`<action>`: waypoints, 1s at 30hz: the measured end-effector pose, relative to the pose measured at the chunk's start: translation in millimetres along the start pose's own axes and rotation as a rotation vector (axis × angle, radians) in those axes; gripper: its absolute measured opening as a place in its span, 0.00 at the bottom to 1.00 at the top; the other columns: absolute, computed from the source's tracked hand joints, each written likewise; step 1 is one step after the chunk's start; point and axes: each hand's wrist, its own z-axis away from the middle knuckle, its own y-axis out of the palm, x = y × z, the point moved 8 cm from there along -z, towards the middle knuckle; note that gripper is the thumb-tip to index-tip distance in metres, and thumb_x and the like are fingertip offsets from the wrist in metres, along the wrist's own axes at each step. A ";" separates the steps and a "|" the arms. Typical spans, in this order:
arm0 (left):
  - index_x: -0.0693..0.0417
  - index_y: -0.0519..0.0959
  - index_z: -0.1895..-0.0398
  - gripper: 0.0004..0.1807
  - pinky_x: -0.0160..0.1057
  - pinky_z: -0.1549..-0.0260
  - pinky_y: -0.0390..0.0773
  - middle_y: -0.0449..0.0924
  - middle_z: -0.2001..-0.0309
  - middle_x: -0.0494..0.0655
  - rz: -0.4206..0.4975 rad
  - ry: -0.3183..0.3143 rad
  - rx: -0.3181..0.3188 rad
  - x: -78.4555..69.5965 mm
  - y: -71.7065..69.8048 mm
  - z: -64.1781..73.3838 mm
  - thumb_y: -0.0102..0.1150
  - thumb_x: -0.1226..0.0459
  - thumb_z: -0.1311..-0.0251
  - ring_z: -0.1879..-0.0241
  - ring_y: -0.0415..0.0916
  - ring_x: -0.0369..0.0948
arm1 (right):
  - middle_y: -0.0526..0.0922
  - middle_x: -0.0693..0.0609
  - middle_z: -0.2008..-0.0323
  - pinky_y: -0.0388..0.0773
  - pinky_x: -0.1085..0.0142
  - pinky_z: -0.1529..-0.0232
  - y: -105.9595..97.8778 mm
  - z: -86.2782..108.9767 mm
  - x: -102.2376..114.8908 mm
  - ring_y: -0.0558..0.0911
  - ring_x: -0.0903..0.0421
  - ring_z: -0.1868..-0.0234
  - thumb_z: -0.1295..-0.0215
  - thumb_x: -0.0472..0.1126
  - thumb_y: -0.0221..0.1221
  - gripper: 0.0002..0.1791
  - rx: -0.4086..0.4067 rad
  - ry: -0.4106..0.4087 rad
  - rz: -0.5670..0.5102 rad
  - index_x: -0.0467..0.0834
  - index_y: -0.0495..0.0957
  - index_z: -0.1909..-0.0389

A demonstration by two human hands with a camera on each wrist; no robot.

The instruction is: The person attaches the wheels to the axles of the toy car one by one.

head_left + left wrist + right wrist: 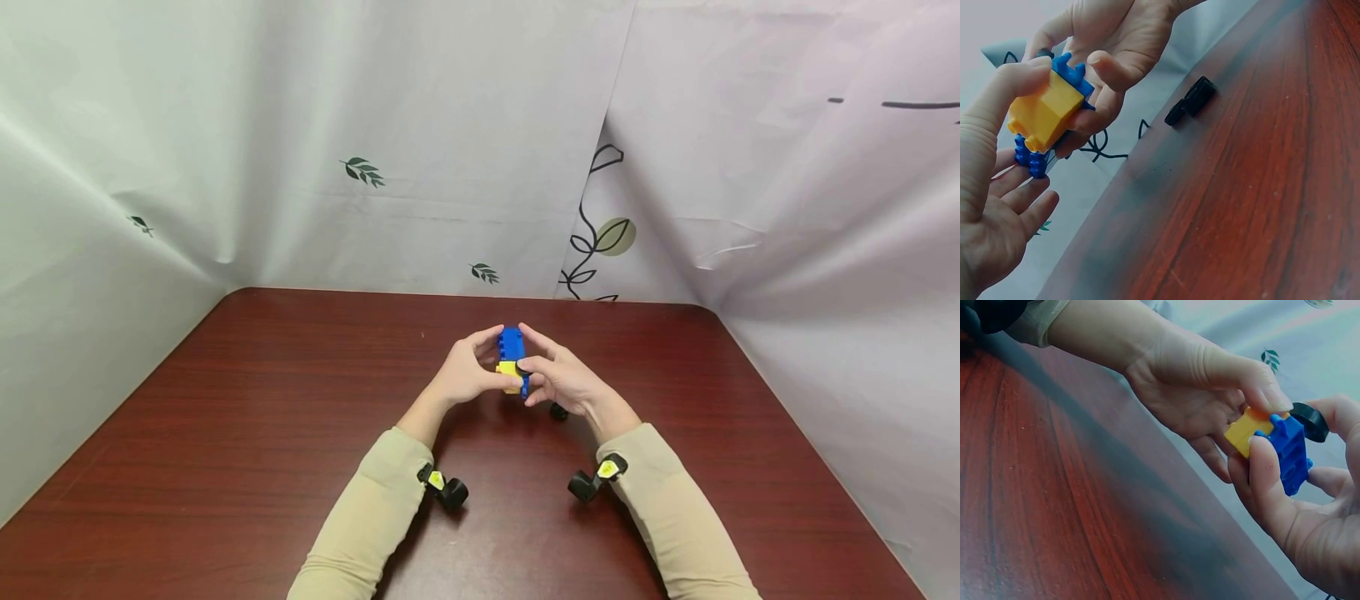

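Note:
Between both hands, above the table, is a toy made of joined building blocks, with a yellow block (1047,109) and blue pieces (1291,456). My left hand (463,371) grips it from the left, its thumb pressed on the yellow block. On the other side my right hand (566,379) pinches the blue part. A black wheel (1311,422) sits at the blue piece's edge, against a right finger; whether it is attached I cannot tell. Studded blue parts (1030,156) stick out below the yellow block in the left wrist view.
A pair of black wheels (1191,100) lies on the dark red wooden table (262,417), near the right hand. Pale patterned cloth (427,125) hangs behind and along the sides. A black camera (450,492) is strapped to the left wrist, another camera (585,485) to the right.

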 end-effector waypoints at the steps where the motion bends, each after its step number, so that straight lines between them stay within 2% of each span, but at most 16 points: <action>1: 0.61 0.56 0.29 0.48 0.47 0.40 0.70 0.64 0.32 0.59 0.004 -0.003 0.005 -3.7 -0.2 2.0 0.71 0.65 0.53 0.37 0.69 0.52 | 0.68 0.39 0.42 0.82 0.66 0.73 -0.3 -0.2 -0.2 0.84 0.54 0.67 0.33 0.39 0.54 0.41 -0.002 0.002 0.002 0.60 0.44 0.26; 5: 0.62 0.55 0.29 0.48 0.48 0.40 0.70 0.62 0.32 0.60 0.042 -0.001 0.015 -18.3 -1.5 9.6 0.70 0.67 0.52 0.36 0.67 0.53 | 0.65 0.37 0.37 0.83 0.64 0.70 -1.6 -1.9 -0.4 0.85 0.53 0.64 0.32 0.40 0.54 0.40 0.000 -0.008 0.011 0.62 0.46 0.26; 6: 0.61 0.55 0.29 0.48 0.48 0.40 0.69 0.62 0.32 0.59 0.048 0.007 0.010 -17.3 -1.8 9.2 0.70 0.67 0.52 0.35 0.67 0.53 | 0.65 0.37 0.37 0.84 0.63 0.68 -1.8 -2.5 -0.6 0.85 0.53 0.63 0.32 0.40 0.54 0.39 0.001 -0.011 0.016 0.62 0.46 0.26; 12: 0.55 0.55 0.28 0.49 0.47 0.38 0.67 0.62 0.31 0.53 0.045 0.010 -0.018 8.0 -0.6 -2.2 0.72 0.64 0.53 0.33 0.64 0.48 | 0.65 0.38 0.36 0.83 0.57 0.57 -6.6 -4.5 -4.5 0.85 0.52 0.57 0.33 0.45 0.56 0.40 -0.010 0.007 0.063 0.63 0.46 0.26; 13: 0.56 0.55 0.28 0.49 0.47 0.38 0.67 0.62 0.31 0.53 0.044 0.007 -0.017 8.5 0.0 -2.4 0.72 0.63 0.53 0.33 0.63 0.48 | 0.66 0.38 0.37 0.83 0.57 0.56 -8.2 -4.5 -5.1 0.85 0.51 0.57 0.33 0.46 0.56 0.40 -0.016 0.009 0.080 0.63 0.46 0.26; 17: 0.56 0.55 0.28 0.49 0.48 0.37 0.67 0.62 0.31 0.54 0.045 0.005 -0.027 9.8 -0.2 -1.7 0.72 0.63 0.53 0.33 0.63 0.49 | 0.70 0.38 0.39 0.82 0.56 0.54 -16.0 -4.0 -3.3 0.84 0.50 0.56 0.37 0.52 0.59 0.39 -0.071 -0.007 0.191 0.58 0.53 0.27; 21: 0.57 0.54 0.28 0.49 0.48 0.38 0.67 0.62 0.31 0.55 0.054 -0.019 -0.041 12.3 -1.2 0.3 0.71 0.64 0.52 0.32 0.63 0.49 | 0.73 0.40 0.39 0.82 0.56 0.53 -23.7 -1.4 3.7 0.83 0.50 0.53 0.39 0.56 0.59 0.37 -0.138 -0.047 0.337 0.49 0.61 0.31; 27: 0.57 0.51 0.27 0.51 0.48 0.35 0.62 0.57 0.29 0.57 0.067 -0.052 -0.008 10.8 1.2 0.4 0.70 0.66 0.52 0.30 0.58 0.51 | 0.73 0.39 0.39 0.80 0.55 0.51 -39.8 7.5 17.2 0.80 0.44 0.46 0.37 0.55 0.59 0.33 -0.235 -0.145 0.454 0.41 0.67 0.36; 30: 0.57 0.51 0.27 0.50 0.49 0.35 0.61 0.54 0.28 0.58 0.069 -0.065 0.010 9.7 2.9 1.9 0.69 0.67 0.52 0.30 0.58 0.53 | 0.75 0.40 0.41 0.79 0.56 0.49 -48.9 12.7 16.8 0.79 0.44 0.44 0.38 0.54 0.59 0.32 -0.276 -0.153 0.494 0.41 0.70 0.38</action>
